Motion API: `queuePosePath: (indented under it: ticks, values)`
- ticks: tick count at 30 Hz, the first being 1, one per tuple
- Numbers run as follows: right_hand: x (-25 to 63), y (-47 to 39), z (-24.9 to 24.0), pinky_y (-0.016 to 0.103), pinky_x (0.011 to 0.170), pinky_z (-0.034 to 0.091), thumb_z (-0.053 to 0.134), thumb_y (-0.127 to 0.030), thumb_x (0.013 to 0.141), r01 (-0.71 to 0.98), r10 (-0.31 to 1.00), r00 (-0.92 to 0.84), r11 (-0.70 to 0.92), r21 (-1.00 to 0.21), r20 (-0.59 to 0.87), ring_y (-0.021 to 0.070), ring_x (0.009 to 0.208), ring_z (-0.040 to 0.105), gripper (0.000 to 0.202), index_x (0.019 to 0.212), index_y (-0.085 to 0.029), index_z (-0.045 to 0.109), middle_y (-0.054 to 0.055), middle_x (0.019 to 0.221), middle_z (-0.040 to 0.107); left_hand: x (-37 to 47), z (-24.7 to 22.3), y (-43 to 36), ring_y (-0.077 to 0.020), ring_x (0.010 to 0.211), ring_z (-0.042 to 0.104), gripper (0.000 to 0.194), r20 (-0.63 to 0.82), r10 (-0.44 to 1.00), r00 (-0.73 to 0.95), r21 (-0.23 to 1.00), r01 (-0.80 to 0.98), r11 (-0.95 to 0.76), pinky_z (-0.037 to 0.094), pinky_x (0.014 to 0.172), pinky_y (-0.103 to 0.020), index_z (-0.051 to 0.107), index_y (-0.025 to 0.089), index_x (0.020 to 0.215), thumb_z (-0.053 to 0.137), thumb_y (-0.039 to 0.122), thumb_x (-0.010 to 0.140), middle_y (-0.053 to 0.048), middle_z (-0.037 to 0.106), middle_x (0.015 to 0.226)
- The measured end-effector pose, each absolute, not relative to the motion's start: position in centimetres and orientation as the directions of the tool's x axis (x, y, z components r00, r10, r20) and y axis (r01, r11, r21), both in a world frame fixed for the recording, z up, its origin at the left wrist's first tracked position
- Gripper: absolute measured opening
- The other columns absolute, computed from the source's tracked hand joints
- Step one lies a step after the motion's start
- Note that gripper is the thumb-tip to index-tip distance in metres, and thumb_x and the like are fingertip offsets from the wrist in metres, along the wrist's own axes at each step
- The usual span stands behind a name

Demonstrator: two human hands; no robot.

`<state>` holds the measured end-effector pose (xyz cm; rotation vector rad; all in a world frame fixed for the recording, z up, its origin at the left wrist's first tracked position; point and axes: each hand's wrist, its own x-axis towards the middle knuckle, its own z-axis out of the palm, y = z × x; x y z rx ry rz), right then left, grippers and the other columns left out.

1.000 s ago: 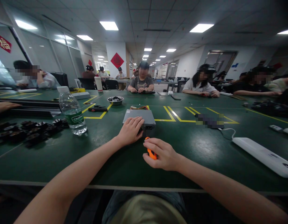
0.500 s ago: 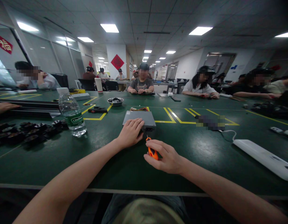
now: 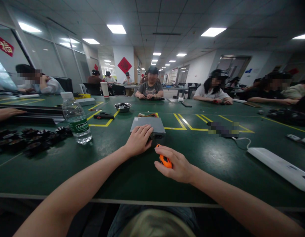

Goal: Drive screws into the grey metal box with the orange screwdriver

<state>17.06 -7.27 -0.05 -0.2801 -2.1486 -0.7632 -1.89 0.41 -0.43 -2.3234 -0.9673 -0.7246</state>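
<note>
A grey metal power supply unit [image 3: 156, 123] lies on the green table in front of me, its socket side facing me. My left hand [image 3: 139, 140] rests on its near left part, fingers lying flat across the top and the thumb by the front edge. In my right hand [image 3: 176, 164] is an orange and black screwdriver [image 3: 166, 161], held between thumb and fingers. Its thin shaft points up and left at the unit's front side. Whether the tip touches a screw is too small to tell. Coloured wires [image 3: 148, 115] stick out behind the unit.
A water bottle [image 3: 79, 126] stands at left beside many black parts [image 3: 35, 140]. Further back are a metal bowl [image 3: 122, 107] and a dark tool [image 3: 103, 116]. A white power strip [image 3: 278, 168] lies at right. Co-workers sit around the table; one person's hand [image 3: 9, 114] shows far left.
My right hand and the screwdriver have shifted slightly, the handle tilting further to the right. My left hand and the power supply unit stay in place.
</note>
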Motion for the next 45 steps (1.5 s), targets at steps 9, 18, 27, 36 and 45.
queuePosePath:
  ticks: [9,18,27,36,45]
  values:
    - [17.62,-7.29,0.21,0.029,0.076,0.054,0.059,-0.011,0.076,0.445,-0.089,-0.656,0.757,0.479,0.749,0.0182,0.099,0.056,0.02,0.094,-0.02,0.055,0.008,0.1,0.058,-1.78,-0.56,0.42,-0.0276,0.119,0.045,0.046,0.653,0.468,0.596,-0.239,0.748,-0.619,0.035,0.096,-0.043,0.045,0.014,0.126,0.048,0.029,0.083,-0.015,0.049,0.13]
    - [17.58,-7.39,0.31,0.03,0.074,0.054,0.059,-0.013,0.078,0.445,-0.092,-0.669,0.746,0.496,0.738,0.0168,0.092,0.059,0.014,0.09,-0.021,0.054,0.005,0.095,0.061,-1.77,-0.53,0.38,-0.0273,0.118,0.045,0.046,0.648,0.48,0.591,-0.245,0.759,-0.604,0.034,0.097,-0.042,0.046,0.012,0.125,0.048,0.03,0.083,-0.015,0.049,0.129]
    - [17.56,-7.43,0.07,0.035,0.082,0.055,0.052,-0.01,0.081,0.44,-0.053,-0.658,0.782,0.44,0.751,0.0186,0.103,0.056,0.017,0.096,-0.018,0.05,0.009,0.104,0.056,-1.75,-0.48,0.34,-0.0273,0.119,0.044,0.047,0.648,0.473,0.597,-0.249,0.753,-0.609,0.034,0.096,-0.042,0.045,0.012,0.125,0.048,0.03,0.082,-0.015,0.049,0.13]
    - [17.5,-7.23,-0.12,0.035,0.084,0.054,0.05,-0.01,0.082,0.391,-0.08,-0.672,0.806,0.444,0.737,0.0198,0.105,0.055,0.017,0.098,-0.015,0.049,0.011,0.105,0.054,-1.75,-0.69,0.49,-0.0273,0.121,0.042,0.048,0.624,0.504,0.597,-0.261,0.767,-0.586,0.032,0.099,-0.042,0.043,0.012,0.127,0.046,0.031,0.084,-0.014,0.047,0.132]
    - [17.4,-7.22,-0.36,0.031,0.083,0.055,0.058,-0.012,0.076,0.436,-0.062,-0.663,0.778,0.452,0.746,0.0185,0.1,0.057,0.018,0.092,-0.02,0.054,0.007,0.1,0.056,-1.65,-0.52,0.42,-0.0271,0.119,0.044,0.046,0.639,0.492,0.591,-0.247,0.764,-0.596,0.033,0.098,-0.042,0.045,0.013,0.125,0.047,0.03,0.083,-0.013,0.049,0.13]
